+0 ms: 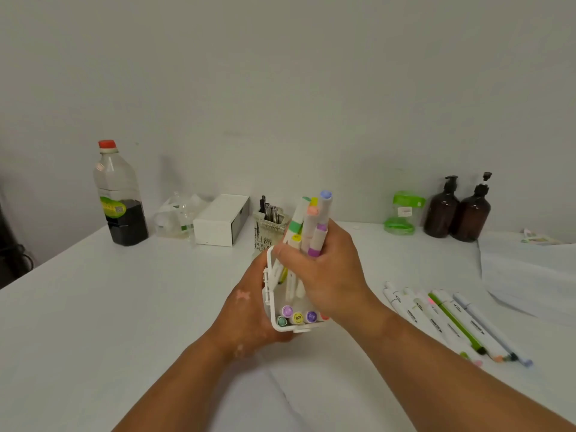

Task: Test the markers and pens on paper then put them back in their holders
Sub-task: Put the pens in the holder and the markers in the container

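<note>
Left grip (pixel 249 313) wraps the marker case (pixel 270 296) from nine o'clock; that steadies it. Right grip (pixel 330 275) clutches a marker bundle (pixel 311 219), ends inside.

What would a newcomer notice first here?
At centre, the right hand grips a bundle of pastel markers whose lower ends sit in a white case held by the left hand. A row of loose markers lies on the table to the right, and a bottle stands far left.
</note>
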{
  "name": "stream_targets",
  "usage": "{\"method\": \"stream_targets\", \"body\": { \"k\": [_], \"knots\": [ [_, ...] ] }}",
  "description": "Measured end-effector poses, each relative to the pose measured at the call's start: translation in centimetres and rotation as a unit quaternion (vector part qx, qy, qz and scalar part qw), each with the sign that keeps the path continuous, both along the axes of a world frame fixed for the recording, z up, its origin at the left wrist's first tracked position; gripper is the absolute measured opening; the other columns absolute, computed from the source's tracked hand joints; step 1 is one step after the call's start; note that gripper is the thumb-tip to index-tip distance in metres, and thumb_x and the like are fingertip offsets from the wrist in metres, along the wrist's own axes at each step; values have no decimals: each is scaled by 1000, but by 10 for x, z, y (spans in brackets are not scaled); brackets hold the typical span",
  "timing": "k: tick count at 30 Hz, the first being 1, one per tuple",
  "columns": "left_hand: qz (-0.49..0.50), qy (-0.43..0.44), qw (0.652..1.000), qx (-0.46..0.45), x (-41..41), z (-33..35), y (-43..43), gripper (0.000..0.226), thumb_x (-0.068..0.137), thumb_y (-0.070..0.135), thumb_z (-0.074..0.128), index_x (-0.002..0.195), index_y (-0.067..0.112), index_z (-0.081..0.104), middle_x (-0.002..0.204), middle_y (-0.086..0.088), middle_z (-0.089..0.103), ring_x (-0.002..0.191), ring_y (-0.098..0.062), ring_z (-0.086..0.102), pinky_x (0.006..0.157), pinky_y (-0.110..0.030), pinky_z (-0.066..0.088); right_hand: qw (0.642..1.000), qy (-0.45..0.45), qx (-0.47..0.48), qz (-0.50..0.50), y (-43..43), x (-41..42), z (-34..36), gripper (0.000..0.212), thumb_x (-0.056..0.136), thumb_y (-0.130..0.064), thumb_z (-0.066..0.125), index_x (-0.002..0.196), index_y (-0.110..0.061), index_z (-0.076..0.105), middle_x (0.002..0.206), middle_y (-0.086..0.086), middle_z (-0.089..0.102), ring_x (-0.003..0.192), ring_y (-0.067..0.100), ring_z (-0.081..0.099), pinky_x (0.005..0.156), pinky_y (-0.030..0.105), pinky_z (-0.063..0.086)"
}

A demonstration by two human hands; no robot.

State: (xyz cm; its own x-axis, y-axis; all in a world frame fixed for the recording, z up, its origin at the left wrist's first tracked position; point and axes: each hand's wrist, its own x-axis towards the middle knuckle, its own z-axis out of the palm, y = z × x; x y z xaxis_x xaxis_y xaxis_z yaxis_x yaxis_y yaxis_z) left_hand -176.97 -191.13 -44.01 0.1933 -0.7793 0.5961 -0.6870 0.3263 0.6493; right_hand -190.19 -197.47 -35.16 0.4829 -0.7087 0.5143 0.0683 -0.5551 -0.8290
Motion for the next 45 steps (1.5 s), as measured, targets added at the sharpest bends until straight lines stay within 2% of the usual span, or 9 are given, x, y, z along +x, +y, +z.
{"method": "stream_targets", "body": {
  "k": [4,11,16,21,29,35,38,42,45],
  "knots": [
    [-11,7,1000,-7,0,0,-2,98,62,61,86,141,56,28,138,35,45,128,8,46,97,-3,39,997,47,-55,21,-1,-6,-9,23,74,-34,75,88,-24,59,81,2,68,73,20,66,62,26,55],
    [-5,15,1000,1,3,-5,-3,108,57,59,89,143,57,23,138,35,45,128,6,48,91,0,38,999,-30,-11,3,5,-13,-13,21,76,-28,78,87,-35,62,80,-18,71,74,1,71,61,7,49],
    [1,14,1000,6,1,-2,-3,99,57,57,90,136,57,30,130,32,52,121,5,54,86,0,41,998,31,-54,22,9,-10,-16,30,80,-21,82,97,-35,62,88,-22,70,80,-2,69,64,5,49],
    [4,0,1000,-1,0,0,-3,98,56,52,91,136,49,35,128,27,54,118,3,56,83,-2,44,998,18,-67,13,8,-9,-17,5,89,-33,71,88,-33,66,82,-18,71,80,3,69,67,12,51],
    [1,6,1000,6,3,-2,1,109,53,53,90,136,65,21,130,38,46,123,6,50,88,-2,43,990,-4,-139,-15,3,-27,-6,31,98,-39,49,78,-26,71,80,-8,70,81,12,66,72,26,50],
    [-13,27,999,13,1,-3,1,107,53,50,91,136,63,25,132,33,49,123,5,52,90,-5,45,936,179,-299,-45,-15,-80,-21,10,90,-29,66,83,-27,73,86,-18,68,82,8,62,71,14,43],
    [-42,52,998,16,-6,-6,-3,104,53,52,90,139,49,31,134,26,52,126,-1,54,95,-14,49,933,251,-195,-168,-43,-116,-35,10,94,-32,65,86,-35,70,87,-20,69,82,3,63,67,12,42],
    [-58,65,996,8,-15,-7,-10,101,51,56,87,136,56,32,133,30,52,125,0,55,94,-14,49,804,538,-55,-248,-91,-155,-52,43,91,-51,62,125,-24,61,113,-5,65,93,12,56,79,26,45],
    [-60,60,996,-3,-15,-8,-10,103,51,54,88,135,63,30,134,30,52,125,2,54,92,-9,47,766,597,-42,-236,-102,-156,-68,60,81,-68,60,119,-22,59,103,-6,58,92,14,53,77,29,44]
  ]
}}
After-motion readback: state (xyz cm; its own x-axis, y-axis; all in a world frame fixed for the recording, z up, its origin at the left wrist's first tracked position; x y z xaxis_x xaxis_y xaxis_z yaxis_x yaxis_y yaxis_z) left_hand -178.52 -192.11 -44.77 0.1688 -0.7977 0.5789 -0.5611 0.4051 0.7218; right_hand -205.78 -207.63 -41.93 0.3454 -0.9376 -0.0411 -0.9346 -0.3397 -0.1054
